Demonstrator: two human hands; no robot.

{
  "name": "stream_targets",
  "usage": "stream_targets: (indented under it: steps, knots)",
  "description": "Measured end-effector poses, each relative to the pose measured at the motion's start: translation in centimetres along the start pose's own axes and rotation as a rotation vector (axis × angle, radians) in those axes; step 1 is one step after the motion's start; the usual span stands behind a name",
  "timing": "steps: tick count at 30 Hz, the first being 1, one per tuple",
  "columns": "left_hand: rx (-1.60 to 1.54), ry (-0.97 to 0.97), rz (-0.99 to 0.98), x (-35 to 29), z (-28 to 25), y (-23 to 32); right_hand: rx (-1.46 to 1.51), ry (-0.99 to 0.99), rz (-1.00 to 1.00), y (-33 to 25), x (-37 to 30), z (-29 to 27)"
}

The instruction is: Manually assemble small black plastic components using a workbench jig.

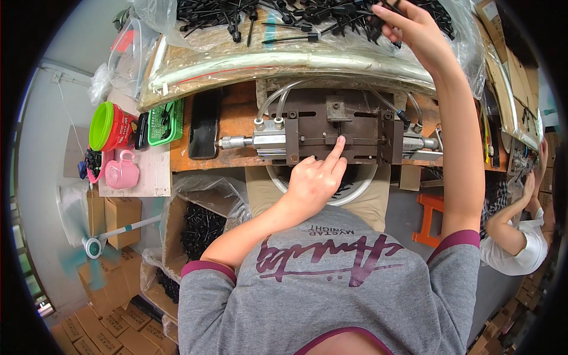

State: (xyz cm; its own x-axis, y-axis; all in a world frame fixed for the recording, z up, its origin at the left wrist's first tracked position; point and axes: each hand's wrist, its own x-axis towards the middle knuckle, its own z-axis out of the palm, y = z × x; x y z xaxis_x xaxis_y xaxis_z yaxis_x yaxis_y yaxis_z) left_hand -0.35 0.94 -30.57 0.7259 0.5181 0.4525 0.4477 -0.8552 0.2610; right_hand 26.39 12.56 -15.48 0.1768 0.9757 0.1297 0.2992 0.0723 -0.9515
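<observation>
My left hand [313, 183] reaches over the dark metal fixture [367, 151] in front of me. Its index finger is stretched out, with the tip on the small block at the fixture's middle; the other fingers are loosely bent, and nothing shows in them. Stretched out to the far side, my right hand [411, 29] is at the pile of black plastic parts with thin stems [290, 26]. Its fingers are closed around a black stemmed part [377, 26], partly hidden by the fingers. Silver pneumatic cylinders [270, 142] with clear hoses flank the fixture.
A rolled plastic-covered edge [284, 62] fronts the pile. On the left are a black phone [203, 127], a green basket [165, 121], a red tub [112, 127] and a pink mug [122, 171]. A bagged box of black parts [201, 228] stands below. Another person [518, 236] sits at right.
</observation>
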Motion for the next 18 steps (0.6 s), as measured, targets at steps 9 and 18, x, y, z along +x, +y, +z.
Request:
stream_targets:
  steps: [9, 18]
  knots:
    - [-0.885, 0.285, -0.416, 6.3, -6.9, -1.2, 0.245, -0.336, 0.169, 2.3, -8.2, 0.1]
    - [-0.915, 0.247, -0.336, 11.4, -5.9, -3.7, 0.34, -0.28, 0.09, 2.5, -7.8, 1.7]
